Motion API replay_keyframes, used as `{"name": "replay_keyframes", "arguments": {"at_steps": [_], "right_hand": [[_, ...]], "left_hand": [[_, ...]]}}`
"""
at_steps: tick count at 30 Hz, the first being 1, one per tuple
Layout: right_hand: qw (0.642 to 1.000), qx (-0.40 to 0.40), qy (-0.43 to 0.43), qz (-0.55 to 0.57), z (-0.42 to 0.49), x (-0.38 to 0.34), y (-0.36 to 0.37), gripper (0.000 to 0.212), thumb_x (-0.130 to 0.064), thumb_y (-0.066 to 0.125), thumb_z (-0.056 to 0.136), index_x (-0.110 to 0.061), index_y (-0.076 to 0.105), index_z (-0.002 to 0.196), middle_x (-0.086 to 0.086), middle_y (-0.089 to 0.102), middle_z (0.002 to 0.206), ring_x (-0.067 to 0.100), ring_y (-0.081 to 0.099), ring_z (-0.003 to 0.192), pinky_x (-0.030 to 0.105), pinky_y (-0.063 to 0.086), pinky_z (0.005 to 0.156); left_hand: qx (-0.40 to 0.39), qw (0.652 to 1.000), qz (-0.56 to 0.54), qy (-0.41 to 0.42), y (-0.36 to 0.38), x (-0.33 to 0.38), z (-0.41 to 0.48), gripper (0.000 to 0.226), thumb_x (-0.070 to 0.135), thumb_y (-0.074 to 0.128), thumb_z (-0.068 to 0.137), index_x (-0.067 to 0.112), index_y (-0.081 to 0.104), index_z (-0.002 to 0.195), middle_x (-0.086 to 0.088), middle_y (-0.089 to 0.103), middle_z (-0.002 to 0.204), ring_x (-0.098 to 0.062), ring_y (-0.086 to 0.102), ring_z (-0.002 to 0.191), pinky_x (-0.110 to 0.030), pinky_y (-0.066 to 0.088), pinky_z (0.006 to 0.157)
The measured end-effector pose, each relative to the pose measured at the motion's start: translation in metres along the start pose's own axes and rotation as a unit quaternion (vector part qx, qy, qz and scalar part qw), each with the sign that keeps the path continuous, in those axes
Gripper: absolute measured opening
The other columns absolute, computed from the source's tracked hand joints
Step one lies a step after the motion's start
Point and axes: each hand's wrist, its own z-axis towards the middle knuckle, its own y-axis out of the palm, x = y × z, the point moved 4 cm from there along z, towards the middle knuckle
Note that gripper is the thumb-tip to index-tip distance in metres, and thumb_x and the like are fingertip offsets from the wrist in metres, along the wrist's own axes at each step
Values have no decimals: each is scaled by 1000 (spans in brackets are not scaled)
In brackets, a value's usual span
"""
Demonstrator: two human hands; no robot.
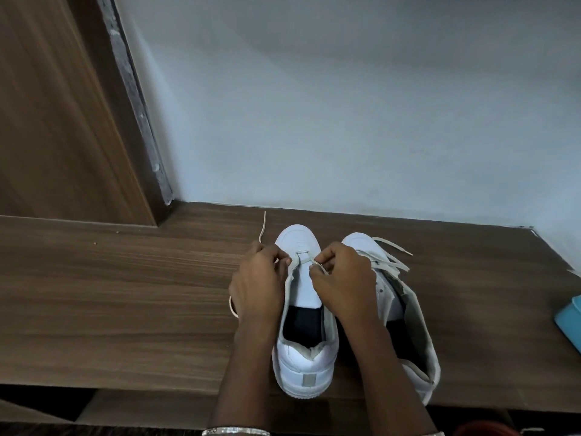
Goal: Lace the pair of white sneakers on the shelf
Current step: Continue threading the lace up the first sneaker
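Your left hand (261, 272) and right hand (344, 273) each pinch one end of the lace (303, 252) across the toe of the sneaker (301, 309) between them, whose length runs straight away from you.

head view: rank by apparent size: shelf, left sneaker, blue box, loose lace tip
1. shelf, by far the largest.
2. left sneaker.
3. blue box, cut off by the frame edge, so its true size is unsure.
4. loose lace tip, the smallest.
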Motion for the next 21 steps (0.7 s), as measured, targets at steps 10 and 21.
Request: {"name": "replay_keyframes", "arguments": {"at_steps": [10, 21], "right_hand": [[997, 58, 46, 13, -6, 1, -3, 6, -17, 57, 84, -20, 60, 87, -6, 66, 85, 24, 60, 85, 33, 41, 70], [995, 76, 67, 24, -8, 1, -2, 5, -17, 58, 82, -22, 60, 83, -8, 65, 81, 24, 61, 85, 33, 41, 74]], "left_hand": [[14, 821, -524, -227, -11, -20, 12, 19, 16, 43, 106, 16, 52, 90, -1, 74, 80, -19, 69, 75, -30, 51, 68], [2, 967, -256, -7, -32, -29, 19, 14, 43, 64, 94, 32, 71, 99, 13, 66, 88, -5, 58, 72, -29, 47, 67]]}}
